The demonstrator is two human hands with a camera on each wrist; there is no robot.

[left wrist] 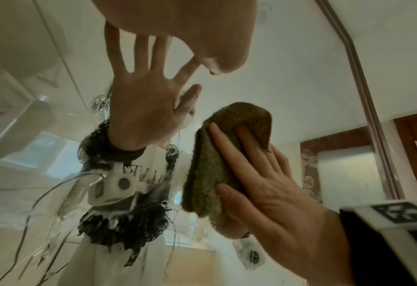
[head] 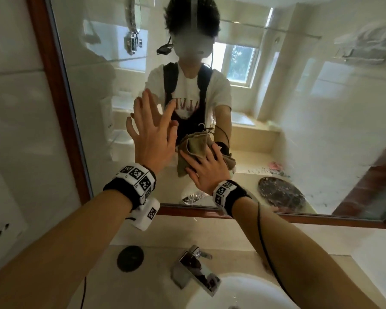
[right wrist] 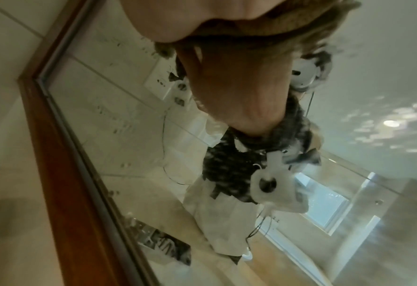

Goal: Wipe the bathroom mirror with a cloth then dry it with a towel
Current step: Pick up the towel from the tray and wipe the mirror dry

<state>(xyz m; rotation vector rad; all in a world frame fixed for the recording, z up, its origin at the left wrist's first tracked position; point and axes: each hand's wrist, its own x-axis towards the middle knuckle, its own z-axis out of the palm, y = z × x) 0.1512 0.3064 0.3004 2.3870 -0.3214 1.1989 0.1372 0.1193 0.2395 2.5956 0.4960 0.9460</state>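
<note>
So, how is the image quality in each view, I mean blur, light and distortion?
Head view: wide-angle bending of the brown wooden mirror frame; the glass looks hazy at right; the window reflection is bright. Left wrist view: the left hand near the lens is out of focus, while the olive-green terry cloth is fairly sharp. Right wrist view: the right hand fills the top, blurred, and reflections smear.

A looped, matt olive terry cloth (head: pixel 188 152) is pressed on the glossy glass of the mirror (head: pixel 288 112), which is edged by a smooth reddish wood frame (head: pixel 60 103). Polished chrome is seen on the tap (head: pixel 194 268), beside a glossy white ceramic basin (head: pixel 232 293) set in smooth beige stone
</note>
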